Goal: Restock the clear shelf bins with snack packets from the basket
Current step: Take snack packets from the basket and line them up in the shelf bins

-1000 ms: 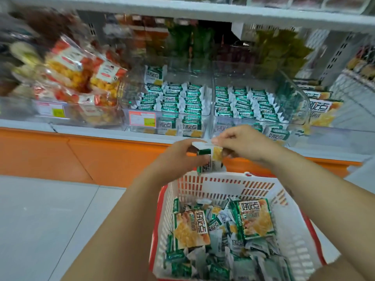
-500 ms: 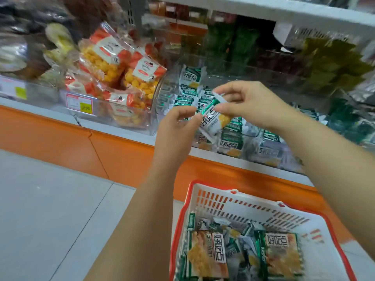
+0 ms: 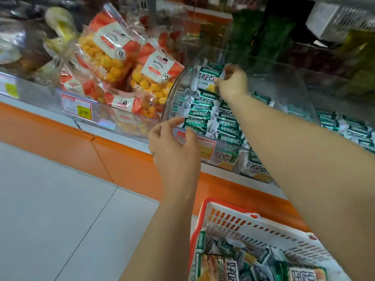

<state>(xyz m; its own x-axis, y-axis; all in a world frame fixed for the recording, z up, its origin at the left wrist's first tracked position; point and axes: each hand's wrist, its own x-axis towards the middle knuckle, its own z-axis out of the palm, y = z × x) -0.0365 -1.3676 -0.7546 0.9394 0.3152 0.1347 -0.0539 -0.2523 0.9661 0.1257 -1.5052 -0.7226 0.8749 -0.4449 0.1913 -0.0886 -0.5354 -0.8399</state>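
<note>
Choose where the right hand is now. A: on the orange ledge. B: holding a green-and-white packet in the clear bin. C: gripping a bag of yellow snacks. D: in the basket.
B: the right hand pinches a green-and-white packet above the packed rows in the clear bin.

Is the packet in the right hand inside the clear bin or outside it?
Inside the bin: the right hand pinches the packet beyond its clear wall, above the back rows.

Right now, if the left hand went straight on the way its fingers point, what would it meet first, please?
Probably the front wall of the clear bin, just ahead of the left hand; the stacked green packets lie right behind it. Depth is hard to judge.
</note>
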